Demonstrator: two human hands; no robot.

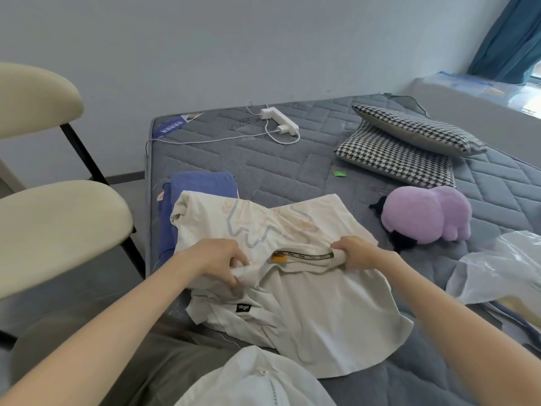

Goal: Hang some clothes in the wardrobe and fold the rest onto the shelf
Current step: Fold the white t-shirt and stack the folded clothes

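Head view, looking down at a grey quilted mattress (292,168) — and both hands are on a cream T-shirt (292,303) spread across its near side. Left hand (218,260) is clenched around a bunch of the shirt's fabric at the collar's left end; right hand (355,253) is closed over the rolled cloth at the collar's right end. Between them runs the neck tape (304,254), printed with small repeated lettering too fine to read, and a yellow tag (278,257) sits at its left end, text blurred. Lower down, a small black label (244,307) with white script — not legible. A pale blue and peach print shows through the upper part of the shirt.

Just behind the shirt, partly under it, lies a folded blue garment (202,183). Far corner of the mattress carries a blue-and-white label (175,126) with writing I can't make out. A white power strip (279,118) with its cable rests beyond, two houndstooth pillows (409,148) stacked to the right, a purple plush toy (424,213) near them. Cream chair (44,224) on the left, clear plastic bag (497,268) at the right edge.
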